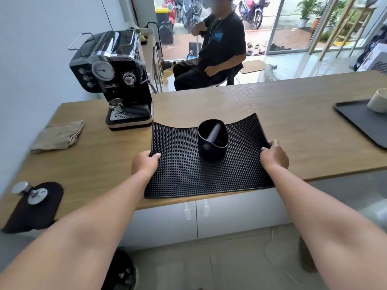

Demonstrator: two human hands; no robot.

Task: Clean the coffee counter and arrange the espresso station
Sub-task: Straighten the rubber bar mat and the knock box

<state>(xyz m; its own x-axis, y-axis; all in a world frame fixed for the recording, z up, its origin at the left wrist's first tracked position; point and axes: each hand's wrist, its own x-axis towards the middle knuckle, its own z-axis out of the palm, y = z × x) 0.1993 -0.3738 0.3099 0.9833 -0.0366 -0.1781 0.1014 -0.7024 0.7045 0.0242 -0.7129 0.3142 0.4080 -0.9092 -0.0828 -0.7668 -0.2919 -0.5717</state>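
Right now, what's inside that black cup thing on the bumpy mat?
A black bar runs across the inside of the knock box. The bottom looks dark; whether coffee grounds lie there cannot be seen.

Single head-worn wide-angle view, looking forward and down from above, close over the wooden tabletop (272,97), forearms reaching in from below
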